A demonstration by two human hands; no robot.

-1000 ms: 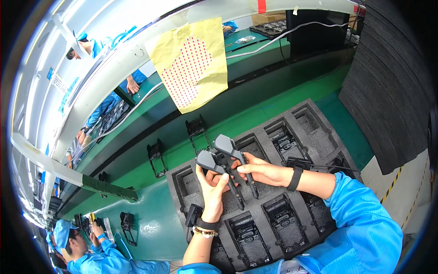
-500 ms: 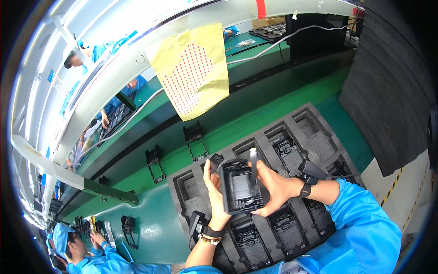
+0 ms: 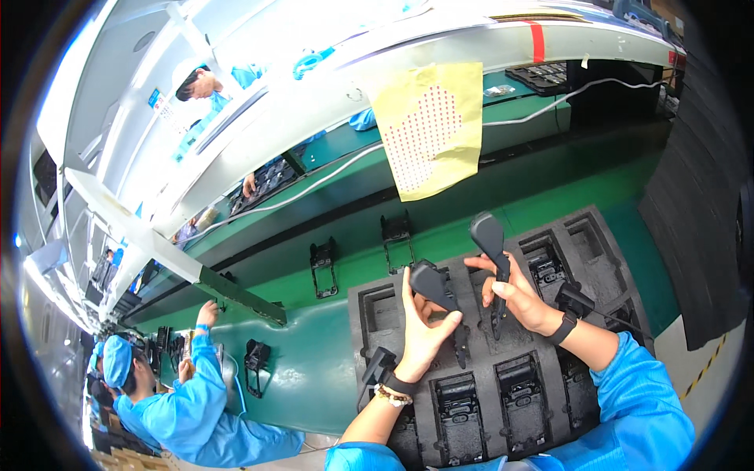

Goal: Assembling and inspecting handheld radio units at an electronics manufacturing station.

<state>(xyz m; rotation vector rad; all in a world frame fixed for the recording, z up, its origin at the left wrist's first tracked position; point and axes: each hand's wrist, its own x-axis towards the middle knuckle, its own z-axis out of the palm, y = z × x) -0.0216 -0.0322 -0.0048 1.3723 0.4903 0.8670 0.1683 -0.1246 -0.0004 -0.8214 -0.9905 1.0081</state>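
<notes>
My left hand [image 3: 424,337] grips a thin black part with a rounded paddle-like head [image 3: 432,284], its narrow lower end tilted down over the tray. In my right hand [image 3: 520,302] is a similar black part with a rounded head [image 3: 488,235], held more upright. The two parts are apart from each other. Below both hands lies a grey foam tray [image 3: 488,377], with black plastic housings [image 3: 460,416] in several of its pockets. A black strap with a small black box [image 3: 576,301] sits on each of my wrists.
Two black frames [image 3: 323,268] stand on the green surface beyond the tray, and another black frame [image 3: 256,366] lies to the left. A co-worker in blue [image 3: 184,404] works at the far left. A yellow dotted sheet [image 3: 428,129] hangs ahead; black sheets [image 3: 699,204] stand right.
The open black housing that both hands held together no longer shows between them. My hands have moved apart, each with a paddle-headed part. The view has shifted; the co-worker's arm has risen.
</notes>
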